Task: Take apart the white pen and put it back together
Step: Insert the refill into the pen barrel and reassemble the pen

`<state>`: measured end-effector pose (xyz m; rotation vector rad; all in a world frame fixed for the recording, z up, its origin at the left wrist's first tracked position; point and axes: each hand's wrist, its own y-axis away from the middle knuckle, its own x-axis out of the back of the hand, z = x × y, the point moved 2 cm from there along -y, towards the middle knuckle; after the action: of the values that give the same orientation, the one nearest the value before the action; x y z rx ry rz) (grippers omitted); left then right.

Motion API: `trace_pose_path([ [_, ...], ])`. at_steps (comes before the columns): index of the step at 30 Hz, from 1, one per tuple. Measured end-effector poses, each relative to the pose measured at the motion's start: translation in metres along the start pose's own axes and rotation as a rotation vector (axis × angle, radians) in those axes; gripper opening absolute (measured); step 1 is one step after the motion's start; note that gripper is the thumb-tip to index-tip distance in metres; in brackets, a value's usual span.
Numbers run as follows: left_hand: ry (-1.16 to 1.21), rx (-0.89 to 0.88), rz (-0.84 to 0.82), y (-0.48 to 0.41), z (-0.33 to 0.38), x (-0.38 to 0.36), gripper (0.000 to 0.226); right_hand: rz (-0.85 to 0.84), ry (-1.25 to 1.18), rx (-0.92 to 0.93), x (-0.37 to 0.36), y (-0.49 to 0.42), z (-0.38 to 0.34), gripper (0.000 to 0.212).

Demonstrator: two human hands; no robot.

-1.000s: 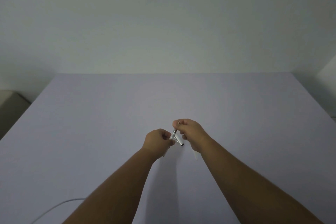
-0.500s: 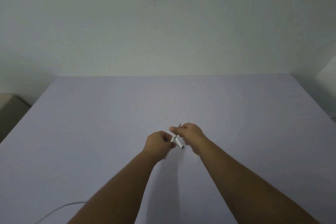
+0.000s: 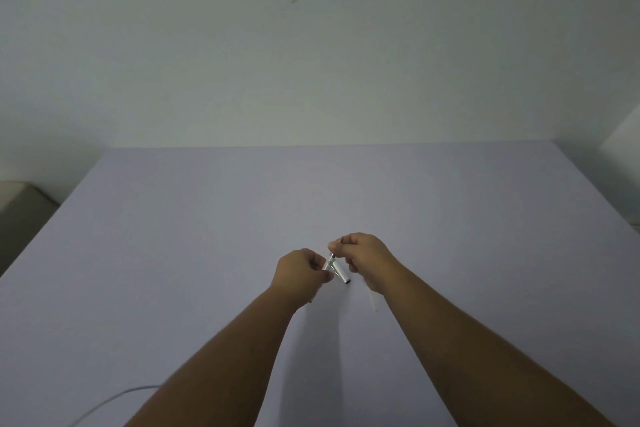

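Both hands meet above the middle of the pale lilac table (image 3: pixel 194 225). My left hand (image 3: pixel 298 274) is closed around a white pen barrel whose upper end (image 3: pixel 327 263) sticks out toward the right hand. My right hand (image 3: pixel 363 256) pinches a thin refill tip (image 3: pixel 332 255) at the barrel's mouth, and a short white tube (image 3: pixel 341 274) with a dark open end juts down-right between the hands. A thin white piece (image 3: pixel 374 302) lies on the table, partly hidden under my right wrist.
A thin white cable (image 3: pixel 114 399) curves across the table's near left corner. A grey box (image 3: pixel 20 208) stands off the table's left edge. A plain wall rises behind the far edge.
The hands stayed close together; the right hand's fingers shifted slightly on the pen parts and the thin tip now sits lower, nearer the barrel in the left hand.
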<state>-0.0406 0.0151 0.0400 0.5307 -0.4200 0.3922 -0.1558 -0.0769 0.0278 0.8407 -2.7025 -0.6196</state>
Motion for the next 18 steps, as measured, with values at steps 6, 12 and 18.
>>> trace_pose_path([
  [6,-0.022,0.001,-0.012,-0.001,0.002,-0.001,0.016,-0.025,-0.015,-0.021,0.001,0.004,-0.004,0.017],
  [12,-0.038,-0.007,-0.020,-0.002,0.006,-0.004,0.013,0.052,0.113,-0.041,0.006,0.002,-0.008,0.027],
  [18,-0.075,-0.011,-0.022,-0.005,0.006,-0.006,0.012,-0.012,0.035,0.023,0.010,0.001,-0.007,0.010],
])
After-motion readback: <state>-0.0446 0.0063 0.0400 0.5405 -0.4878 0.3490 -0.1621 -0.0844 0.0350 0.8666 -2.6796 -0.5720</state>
